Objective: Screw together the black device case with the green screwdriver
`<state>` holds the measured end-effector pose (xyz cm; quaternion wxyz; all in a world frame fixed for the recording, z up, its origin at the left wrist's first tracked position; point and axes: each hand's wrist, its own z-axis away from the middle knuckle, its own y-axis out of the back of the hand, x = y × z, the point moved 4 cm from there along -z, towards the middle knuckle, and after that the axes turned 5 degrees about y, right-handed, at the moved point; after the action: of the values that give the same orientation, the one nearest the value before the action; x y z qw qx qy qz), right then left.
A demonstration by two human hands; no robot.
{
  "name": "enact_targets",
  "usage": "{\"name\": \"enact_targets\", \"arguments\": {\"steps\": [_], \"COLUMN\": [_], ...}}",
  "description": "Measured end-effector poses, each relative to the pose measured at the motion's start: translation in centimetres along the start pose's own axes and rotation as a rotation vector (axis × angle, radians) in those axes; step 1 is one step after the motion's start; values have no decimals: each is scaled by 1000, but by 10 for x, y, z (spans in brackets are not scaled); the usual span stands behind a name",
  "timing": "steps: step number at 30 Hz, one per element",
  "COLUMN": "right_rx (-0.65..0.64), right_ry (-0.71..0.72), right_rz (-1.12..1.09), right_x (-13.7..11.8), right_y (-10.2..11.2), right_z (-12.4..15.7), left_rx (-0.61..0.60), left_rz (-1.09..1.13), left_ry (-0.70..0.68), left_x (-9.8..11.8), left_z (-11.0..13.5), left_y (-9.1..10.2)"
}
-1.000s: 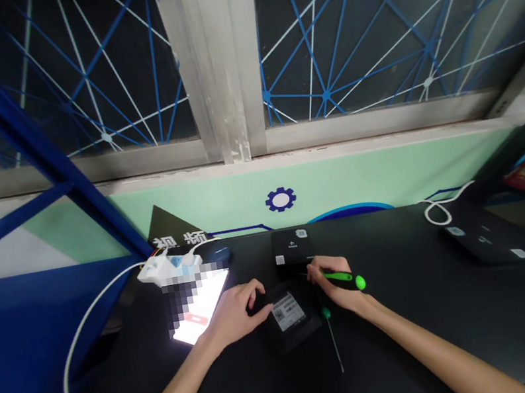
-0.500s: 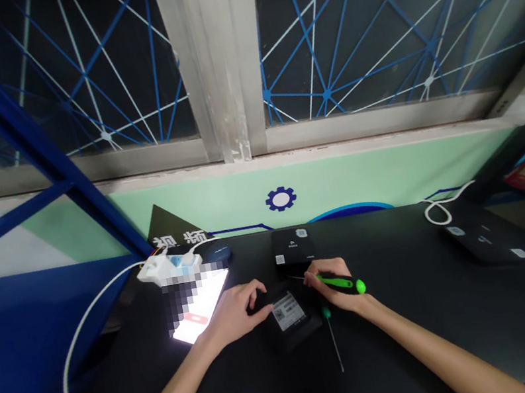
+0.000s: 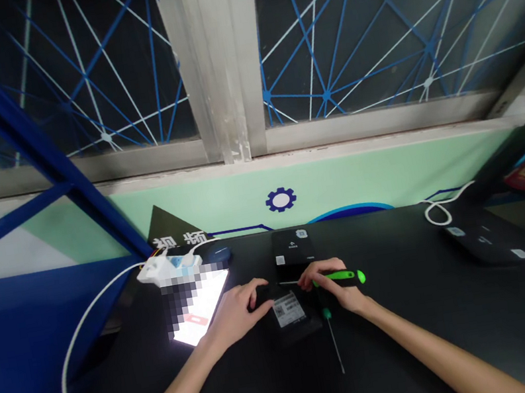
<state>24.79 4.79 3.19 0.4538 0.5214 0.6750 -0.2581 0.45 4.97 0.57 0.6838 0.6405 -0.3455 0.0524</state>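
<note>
A small black box with a white label lies on the black table. My left hand rests on its left edge, fingers curled against it. My right hand is closed on a green-handled screwdriver, held nearly level, its metal tip pointing left over the far edge of the box. A second, thin screwdriver with a green cap lies on the table just right of the box.
Another black box sits behind the hands. A lit phone lies left, next to a white charger with a cable trailing off the left edge. A dark flat device and a white cable loop are at the right.
My right hand has shifted left and levelled the screwdriver, bringing its tip closer to my left fingers. The left hand and the box stay where they were.
</note>
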Motion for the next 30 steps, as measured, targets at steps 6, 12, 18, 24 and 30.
{"name": "enact_targets", "arguments": {"steps": [6,12,18,24,30], "right_rx": [-5,-25,16,121,161], "right_ry": [-35,-60,-65,-63,-111], "right_rz": [-52,-54,-19,-25,-17], "right_x": [0,1,2,6,6], "right_y": [-7,-11,-5,8,13], "right_z": [0,0,0,0,-2], "left_rx": [-34,-40,-27,20,7], "left_rz": [-96,-100,-94,-68,-72], "left_ry": [-21,-21,-20,-12,-43], "left_x": [0,-1,2,-1,-2], "left_z": [0,0,1,1,4], "left_y": [-4,-4,-1,2,5]}}
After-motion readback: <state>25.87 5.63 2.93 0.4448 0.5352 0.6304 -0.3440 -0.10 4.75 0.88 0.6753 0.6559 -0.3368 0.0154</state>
